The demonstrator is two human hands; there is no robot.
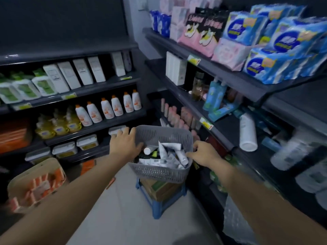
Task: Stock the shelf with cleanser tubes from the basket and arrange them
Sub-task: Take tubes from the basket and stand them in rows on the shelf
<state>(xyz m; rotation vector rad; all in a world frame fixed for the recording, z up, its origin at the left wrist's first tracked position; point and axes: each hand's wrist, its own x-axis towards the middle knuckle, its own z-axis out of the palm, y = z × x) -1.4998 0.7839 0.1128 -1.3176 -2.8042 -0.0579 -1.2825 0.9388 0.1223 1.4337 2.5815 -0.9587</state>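
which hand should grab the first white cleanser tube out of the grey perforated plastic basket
Probably right: the right hand holds the right rim of the grey perforated plastic basket, fingers beside the white cleanser tubes heaped there; the left hand grips the left rim.

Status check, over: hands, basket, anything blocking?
Left hand and right hand grip the grey perforated plastic basket by its rim. White cleanser tubes piled inside. Nothing in the way.
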